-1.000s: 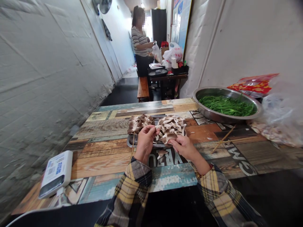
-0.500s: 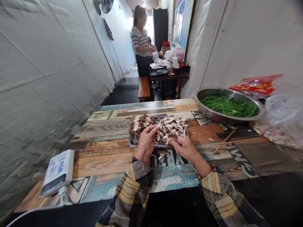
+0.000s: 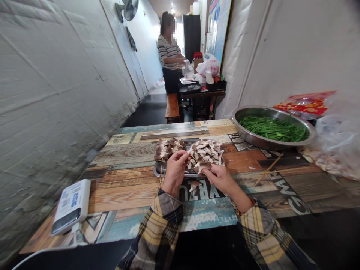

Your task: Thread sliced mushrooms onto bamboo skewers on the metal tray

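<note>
Left hand (image 3: 174, 171) pinched shut at the edge of the mushroom pile (image 3: 207, 151), can't tell what it grips. Right hand (image 3: 221, 178) pinches a mushroom piece (image 3: 203, 165) over the near rim of the tray (image 3: 156, 173). Loose skewer (image 3: 268, 168) lies to the right, steel bowl (image 3: 253, 141) beyond it

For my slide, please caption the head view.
Left hand and right hand, which pinches a mushroom piece, over a metal tray of mushrooms on a patterned table.
</note>
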Demonstrator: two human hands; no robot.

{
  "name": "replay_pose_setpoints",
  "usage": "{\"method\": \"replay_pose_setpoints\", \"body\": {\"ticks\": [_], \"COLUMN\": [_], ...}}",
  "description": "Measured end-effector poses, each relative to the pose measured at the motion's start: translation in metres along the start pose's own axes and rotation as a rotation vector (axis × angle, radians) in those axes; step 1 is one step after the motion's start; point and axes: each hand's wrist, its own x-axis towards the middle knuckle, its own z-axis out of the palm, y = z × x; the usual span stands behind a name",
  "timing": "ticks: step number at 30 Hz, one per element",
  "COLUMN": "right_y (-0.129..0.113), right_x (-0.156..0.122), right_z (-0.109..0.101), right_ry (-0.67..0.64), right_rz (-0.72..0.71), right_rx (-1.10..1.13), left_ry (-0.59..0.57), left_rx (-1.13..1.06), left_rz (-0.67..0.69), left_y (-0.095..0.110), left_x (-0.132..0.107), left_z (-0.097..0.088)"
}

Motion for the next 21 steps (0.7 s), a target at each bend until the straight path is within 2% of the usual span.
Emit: {"method": "replay_pose_setpoints", "body": {"ticks": [9, 21], "right_y": [0.0047, 0.0073], "right_x": [-0.0002, 0.0005], "right_z": [0.0023, 0.0026], "right_ry": [0.020, 0.024], "right_rz": [-0.023, -0.006], "right_rx": [-0.026, -0.012], "left_ry": [0.043, 0.047], "left_rx": [0.275, 0.422], "left_rz": [0.193, 0.287], "left_y": [0.0000, 0.0010], "left_x": [-0.0016, -0.0052], "left_z": [0.0009, 0.0048]}}
